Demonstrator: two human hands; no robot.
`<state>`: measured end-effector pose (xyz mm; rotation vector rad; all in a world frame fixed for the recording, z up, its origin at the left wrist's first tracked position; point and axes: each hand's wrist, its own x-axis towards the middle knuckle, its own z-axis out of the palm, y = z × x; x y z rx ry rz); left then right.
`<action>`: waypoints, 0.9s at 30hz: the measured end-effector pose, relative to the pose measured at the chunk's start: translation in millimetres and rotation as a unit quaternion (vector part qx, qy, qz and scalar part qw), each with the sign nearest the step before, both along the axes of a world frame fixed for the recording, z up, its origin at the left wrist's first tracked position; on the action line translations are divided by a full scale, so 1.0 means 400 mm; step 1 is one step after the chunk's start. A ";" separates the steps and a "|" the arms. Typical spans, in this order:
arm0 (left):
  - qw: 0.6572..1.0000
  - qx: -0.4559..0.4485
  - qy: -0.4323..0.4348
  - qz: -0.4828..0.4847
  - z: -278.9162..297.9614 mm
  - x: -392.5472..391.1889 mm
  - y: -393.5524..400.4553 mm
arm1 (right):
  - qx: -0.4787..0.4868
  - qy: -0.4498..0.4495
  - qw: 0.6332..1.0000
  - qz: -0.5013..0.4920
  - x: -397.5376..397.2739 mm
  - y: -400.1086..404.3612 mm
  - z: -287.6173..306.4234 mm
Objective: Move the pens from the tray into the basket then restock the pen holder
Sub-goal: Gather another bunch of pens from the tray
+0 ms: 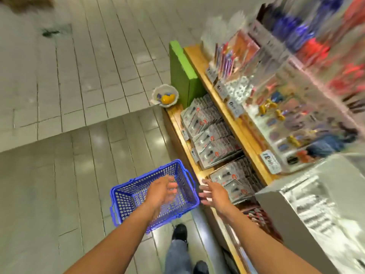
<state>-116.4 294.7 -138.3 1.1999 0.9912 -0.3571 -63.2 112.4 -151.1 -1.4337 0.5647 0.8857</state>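
Head view: the person looks to be at the basket stage; the blue basket (156, 194) sits on the floor beside the wooden shelf (199, 62), with no pens, tray or holder identifiable through the blur. Left hand (161, 191) hangs over the basket, fingers loosely spread, holding nothing clearly visible. Right hand (212, 191) is splayed and empty just right of the basket rim; next move likely needs reaching back to the shelf for pens.

Open floor (69, 115) left of basket (126, 196); shelves (223, 119) crowd right side.
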 end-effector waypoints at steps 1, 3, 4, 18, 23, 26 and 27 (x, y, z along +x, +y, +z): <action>1.000 0.002 -0.011 -0.012 0.053 0.014 -0.017 | -0.003 -0.010 1.000 -0.017 -0.004 -0.031 0.054; 0.999 0.010 -0.030 -0.042 0.134 0.043 -0.050 | -0.001 -0.035 0.998 -0.047 -0.012 -0.093 0.142; 0.998 0.007 -0.035 -0.058 0.170 0.058 -0.072 | 0.001 -0.045 0.997 -0.065 -0.016 -0.125 0.183; 0.928 -0.019 -0.088 -0.361 0.388 0.176 -0.520 | -0.034 -0.160 0.923 -0.350 -0.171 -0.567 0.388; 0.907 -0.024 -0.088 -0.410 0.417 0.184 -0.682 | -0.176 -0.158 0.918 -0.319 -0.197 -0.713 0.341; 0.896 -0.021 -0.078 -0.437 0.416 0.189 -0.744 | -0.318 -0.150 0.911 -0.215 -0.192 -0.773 0.294; 0.894 -0.022 -0.077 -0.441 0.412 0.191 -0.760 | -0.361 -0.144 0.905 -0.170 -0.183 -0.788 0.277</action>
